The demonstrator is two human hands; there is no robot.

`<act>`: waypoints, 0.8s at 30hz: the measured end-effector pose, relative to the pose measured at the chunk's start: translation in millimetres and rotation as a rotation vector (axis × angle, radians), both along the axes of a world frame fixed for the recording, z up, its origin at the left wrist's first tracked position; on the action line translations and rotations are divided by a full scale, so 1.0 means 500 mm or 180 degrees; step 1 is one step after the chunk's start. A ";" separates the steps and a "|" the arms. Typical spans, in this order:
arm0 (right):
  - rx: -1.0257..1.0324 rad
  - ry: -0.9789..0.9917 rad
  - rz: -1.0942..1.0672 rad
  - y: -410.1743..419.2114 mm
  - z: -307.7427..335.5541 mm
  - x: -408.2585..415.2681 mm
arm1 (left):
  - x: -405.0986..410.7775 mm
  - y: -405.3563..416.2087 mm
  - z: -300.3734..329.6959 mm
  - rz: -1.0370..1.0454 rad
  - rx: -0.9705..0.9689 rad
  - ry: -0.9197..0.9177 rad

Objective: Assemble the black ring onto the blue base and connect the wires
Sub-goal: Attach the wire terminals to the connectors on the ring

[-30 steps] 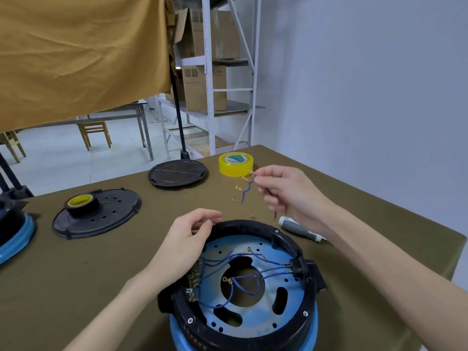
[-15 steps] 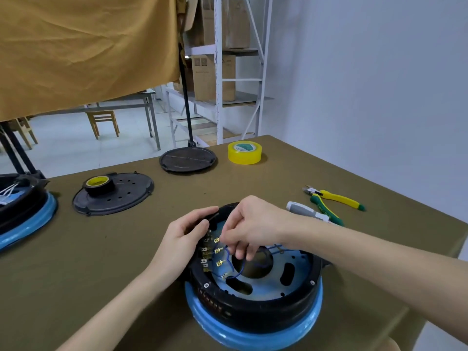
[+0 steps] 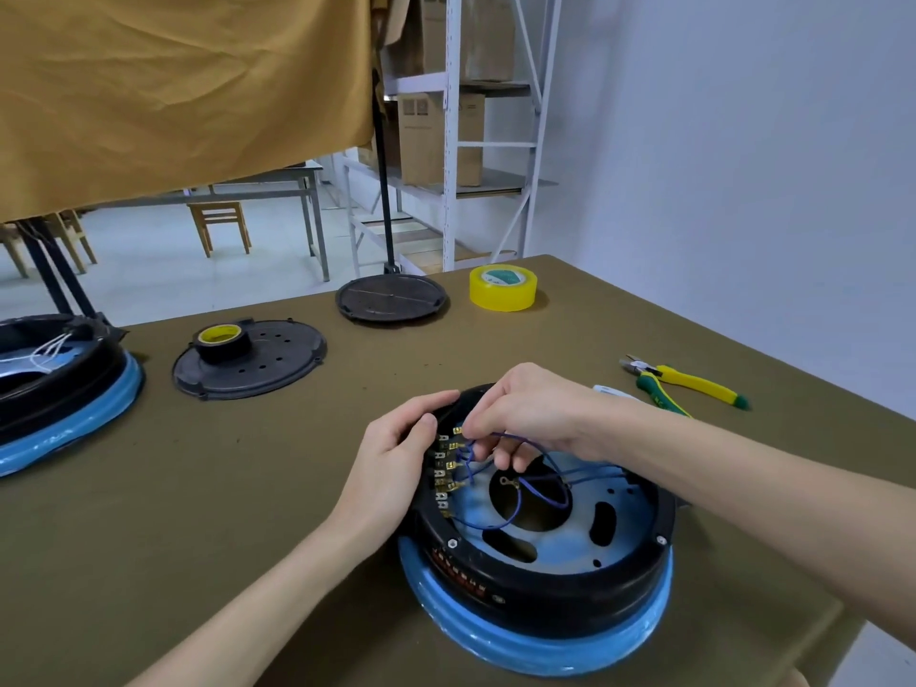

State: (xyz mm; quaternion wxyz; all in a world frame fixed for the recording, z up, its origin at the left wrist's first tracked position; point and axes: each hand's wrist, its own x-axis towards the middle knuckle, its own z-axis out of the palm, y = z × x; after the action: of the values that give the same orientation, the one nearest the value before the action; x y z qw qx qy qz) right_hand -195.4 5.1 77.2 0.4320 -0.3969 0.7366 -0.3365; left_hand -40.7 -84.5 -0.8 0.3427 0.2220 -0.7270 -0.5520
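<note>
The black ring sits on the blue base at the table's near right. Inside, blue wires loop over the blue plate toward a column of brass terminals on the ring's left inner wall. My left hand grips the ring's left rim beside the terminals. My right hand reaches in from the right and pinches a blue wire end at the top terminal.
Yellow-green pliers lie right of the ring, with a white tool partly hidden behind my right wrist. A yellow tape roll, two black lids, one bearing black tape, and a second blue-and-black unit stand further back.
My right hand came from the far side of the table with a blue wire and now holds it at the terminals inside the ring. The view has drawn back from the unit.
</note>
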 end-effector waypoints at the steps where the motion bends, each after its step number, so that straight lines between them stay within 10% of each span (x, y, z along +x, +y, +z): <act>1: 0.0034 0.0023 -0.0001 -0.003 -0.002 -0.001 | 0.000 0.000 0.000 -0.0001 0.0010 0.0017; 24: 0.0069 -0.0001 0.0229 -0.009 -0.016 -0.015 | -0.002 -0.006 -0.007 -0.0018 0.0031 0.0059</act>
State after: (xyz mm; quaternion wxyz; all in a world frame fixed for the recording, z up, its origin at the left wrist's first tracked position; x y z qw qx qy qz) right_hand -202.8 0.6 69.4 0.4482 -0.4185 0.7254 -0.3128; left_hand -41.5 -87.4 -4.5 0.3469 0.2165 -0.7217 -0.5585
